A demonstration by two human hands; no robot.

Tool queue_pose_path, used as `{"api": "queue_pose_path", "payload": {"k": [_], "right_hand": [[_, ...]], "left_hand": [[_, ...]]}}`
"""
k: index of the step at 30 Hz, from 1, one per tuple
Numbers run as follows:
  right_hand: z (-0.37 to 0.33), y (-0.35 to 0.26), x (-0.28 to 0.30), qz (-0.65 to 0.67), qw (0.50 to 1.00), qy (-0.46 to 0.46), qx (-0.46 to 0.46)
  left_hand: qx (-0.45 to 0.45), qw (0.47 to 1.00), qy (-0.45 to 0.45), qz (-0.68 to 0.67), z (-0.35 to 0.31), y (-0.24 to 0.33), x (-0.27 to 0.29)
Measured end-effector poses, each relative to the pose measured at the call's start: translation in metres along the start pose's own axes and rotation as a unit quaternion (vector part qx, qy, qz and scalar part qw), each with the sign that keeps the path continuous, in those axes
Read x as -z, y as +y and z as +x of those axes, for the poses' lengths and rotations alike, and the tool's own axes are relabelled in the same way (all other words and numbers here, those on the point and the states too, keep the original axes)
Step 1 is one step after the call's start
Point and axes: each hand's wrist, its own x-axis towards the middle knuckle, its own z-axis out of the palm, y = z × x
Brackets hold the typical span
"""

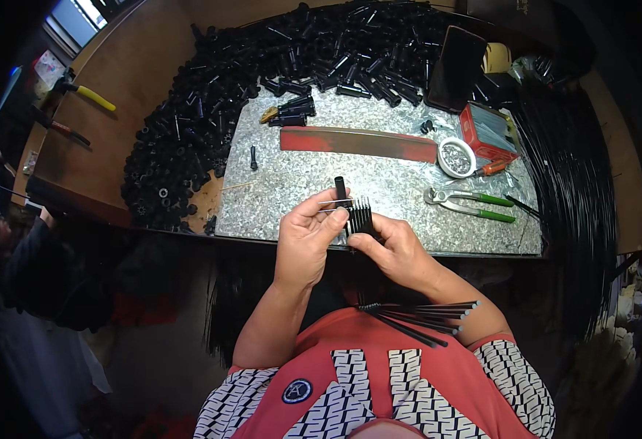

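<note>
Red shirt with black-and-white panels [449, 377] below — left hand [303, 238] pinching a slim black tube [339, 186], right hand [400, 252] holding thin black prongs [362, 217], over the speckled gray worktop [262, 208].

The held comb-like piece [362, 219] looks plastic, like the glossy black tubes [354, 91] at twelve o'clock. At three, pincers [453, 194] pair shiny metal with smooth green grips [495, 215].

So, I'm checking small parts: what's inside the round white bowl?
The round white bowl holds small, shiny silver-coloured pieces; whatever lies beneath them is covered and cannot be seen.
</note>
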Motion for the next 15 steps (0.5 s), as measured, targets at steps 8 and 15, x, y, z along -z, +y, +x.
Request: {"api": "queue_pose_path", "payload": {"k": [8, 15], "right_hand": [[0.004, 0.015, 0.0, 0.081, 0.996, 0.001, -0.021], [0.004, 0.005, 0.012, 0.158, 0.981, -0.06, -0.093]], "left_hand": [[0.018, 0.999, -0.037, -0.031, 0.005, -0.002, 0.003], [0.05, 0.993, -0.067, -0.086, 0.001, -0.001, 0.0]]}}
